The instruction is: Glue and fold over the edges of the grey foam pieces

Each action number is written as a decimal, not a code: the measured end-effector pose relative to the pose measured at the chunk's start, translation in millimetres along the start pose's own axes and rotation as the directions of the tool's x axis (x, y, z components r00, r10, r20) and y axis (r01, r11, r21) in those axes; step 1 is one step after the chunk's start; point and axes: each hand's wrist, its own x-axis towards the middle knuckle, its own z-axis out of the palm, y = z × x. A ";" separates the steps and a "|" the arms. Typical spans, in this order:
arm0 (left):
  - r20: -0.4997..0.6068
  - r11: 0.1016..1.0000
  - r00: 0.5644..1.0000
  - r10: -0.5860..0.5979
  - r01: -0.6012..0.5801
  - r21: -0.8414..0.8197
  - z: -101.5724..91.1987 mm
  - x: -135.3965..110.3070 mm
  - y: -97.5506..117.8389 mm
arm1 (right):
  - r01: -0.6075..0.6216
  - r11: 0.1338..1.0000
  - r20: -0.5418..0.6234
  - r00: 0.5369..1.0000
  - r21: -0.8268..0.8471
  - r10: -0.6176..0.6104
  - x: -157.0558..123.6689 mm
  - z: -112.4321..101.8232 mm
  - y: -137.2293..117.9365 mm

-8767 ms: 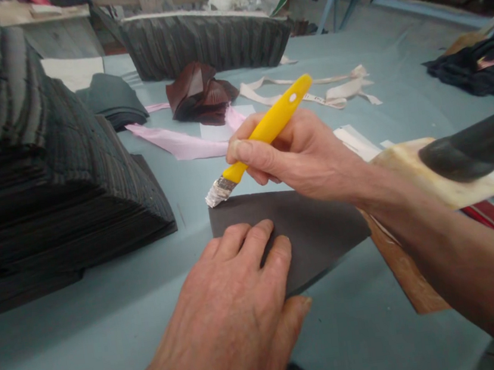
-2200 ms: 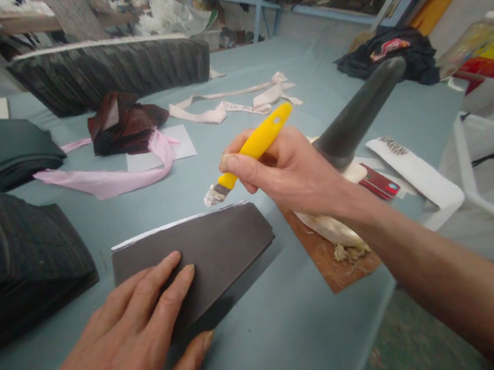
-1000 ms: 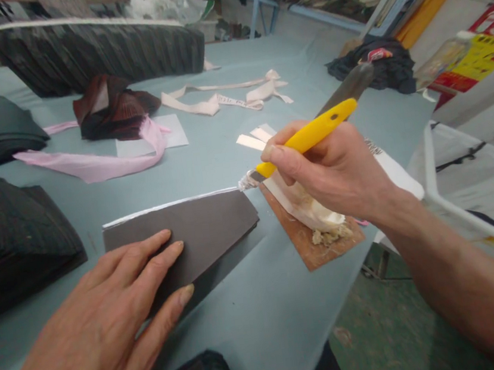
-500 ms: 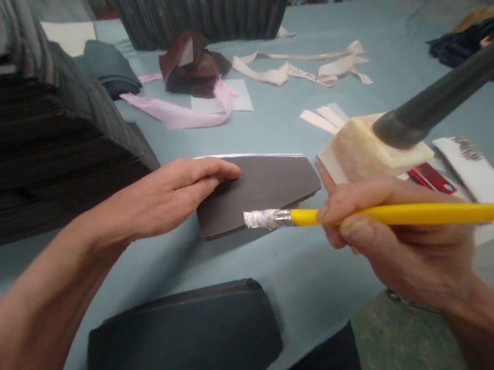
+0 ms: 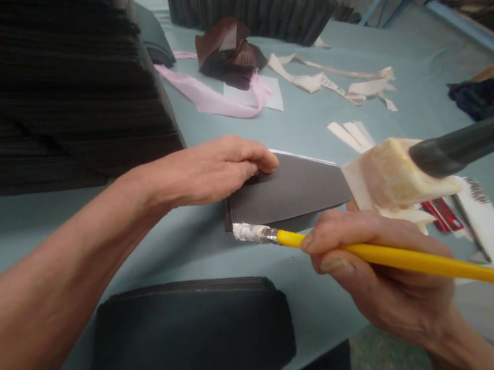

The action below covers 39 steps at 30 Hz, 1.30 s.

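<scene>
My right hand is closed round a paintbrush with a yellow handle. Its bristles carry thick white paste and lie at the near left corner of a dark grey panel. My left hand rests on the far left part of that panel, its fingers bent together and holding it. A thin white line shows along the panel's far edge. Under its left end another dark layer sticks out slightly. Nearer to me lies a small stack of dark panels.
A tall stack of dark sheets stands at the left. A cream block with a dark rod sits close by my right hand. Behind lie a pink strip, brown crumpled material, pale strips and a row of dark bundles.
The brush tip has gone from the middle of the panel's near edge to its near left corner. My left hand stays on the panel. The whole view has shifted and tilted.
</scene>
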 end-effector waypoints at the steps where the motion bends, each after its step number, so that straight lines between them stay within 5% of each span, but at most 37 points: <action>1: -0.004 1.000 1.000 0.003 -0.003 0.001 0.6 -0.2 -0.2 | -0.006 1.000 0.006 1.000 -0.011 0.006 0.2 0.6 0.1; 24: -0.041 0.993 0.999 0.007 -0.002 0.117 5.7 -1.7 3.5 | -0.094 0.968 -0.091 0.993 -0.231 0.074 0.6 -11.6 -2.6; 39: -0.126 0.984 0.981 -0.148 0.158 0.077 10.7 -6.8 -5.8 | -0.185 0.952 -0.182 0.973 -0.243 0.142 -12.3 -37.0 4.6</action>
